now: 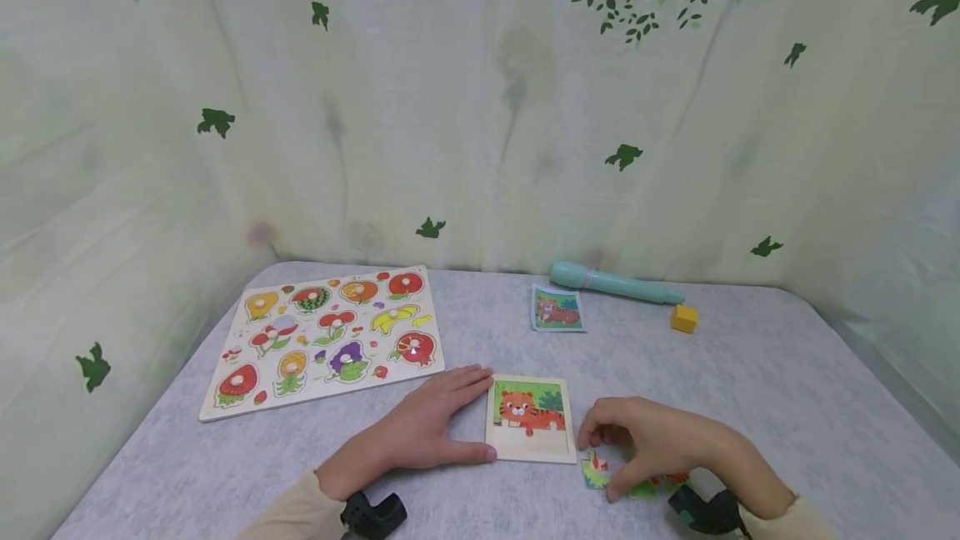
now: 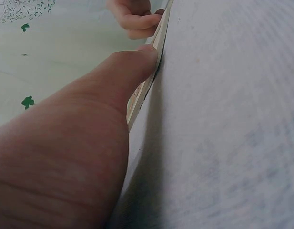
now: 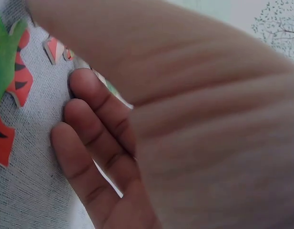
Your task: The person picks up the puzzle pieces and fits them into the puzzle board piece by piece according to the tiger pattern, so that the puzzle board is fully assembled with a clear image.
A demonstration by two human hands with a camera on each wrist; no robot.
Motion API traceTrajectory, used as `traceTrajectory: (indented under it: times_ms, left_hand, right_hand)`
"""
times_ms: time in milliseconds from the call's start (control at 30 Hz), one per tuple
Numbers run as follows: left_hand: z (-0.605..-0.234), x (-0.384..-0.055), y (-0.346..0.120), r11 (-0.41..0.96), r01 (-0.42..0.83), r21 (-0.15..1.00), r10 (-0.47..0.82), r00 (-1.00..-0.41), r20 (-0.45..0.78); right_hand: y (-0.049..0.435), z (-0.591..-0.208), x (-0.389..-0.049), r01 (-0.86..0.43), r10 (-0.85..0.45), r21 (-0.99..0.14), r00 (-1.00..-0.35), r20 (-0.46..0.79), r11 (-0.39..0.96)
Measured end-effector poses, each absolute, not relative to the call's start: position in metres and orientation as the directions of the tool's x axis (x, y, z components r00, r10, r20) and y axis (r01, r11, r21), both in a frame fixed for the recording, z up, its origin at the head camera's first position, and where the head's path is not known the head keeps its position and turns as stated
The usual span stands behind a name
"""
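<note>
A small wooden puzzle board [image 1: 536, 447] lies on the table with a tiger picture [image 1: 529, 409] filling its upper part; its lower strip is bare wood. My left hand [image 1: 431, 419] spreads at its left side, fingertips touching the upper left corner and thumb touching the lower left edge. To the right of the board, my right hand [image 1: 656, 436] reaches down over loose puzzle pieces. One green and red piece [image 1: 595, 471] lies between its thumb and fingers, apparently unpinched. In the right wrist view the fingers [image 3: 73, 148] rest loosely on the cloth, beside red striped pieces [image 3: 23, 81].
A large fruit puzzle board [image 1: 315, 386] lies at the left. Toward the back are a picture card [image 1: 558, 311], a teal, pen-shaped stick [image 1: 622, 284] and a yellow block [image 1: 683, 319]. A patterned curtain [image 1: 450, 107] hangs behind the table.
</note>
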State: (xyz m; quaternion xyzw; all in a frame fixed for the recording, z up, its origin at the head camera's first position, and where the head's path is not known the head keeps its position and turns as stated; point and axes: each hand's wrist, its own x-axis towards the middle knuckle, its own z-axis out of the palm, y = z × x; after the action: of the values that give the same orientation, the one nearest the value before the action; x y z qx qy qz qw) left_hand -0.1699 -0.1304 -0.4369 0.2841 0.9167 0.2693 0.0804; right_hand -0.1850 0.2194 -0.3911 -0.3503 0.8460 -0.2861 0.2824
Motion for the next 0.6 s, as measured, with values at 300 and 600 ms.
traceTrajectory:
  times_ms: [300,600]
  left_hand:
    - [-0.4369,-0.1707,-0.1304,0.695,0.474,0.540,0.562,-0.827,0.002]
    - [-0.4373,-0.1697,-0.1299,0.691,0.478,0.542,0.563,-0.826,0.010]
  right_hand:
    - [0.2208,-0.3915,-0.1856,-0.445,-0.771,-0.690,-0.579,-0.263,0.570]
    - [0.2205,-0.3918,-0.1846,-0.446,-0.775,-0.699,-0.580,-0.250,0.559]
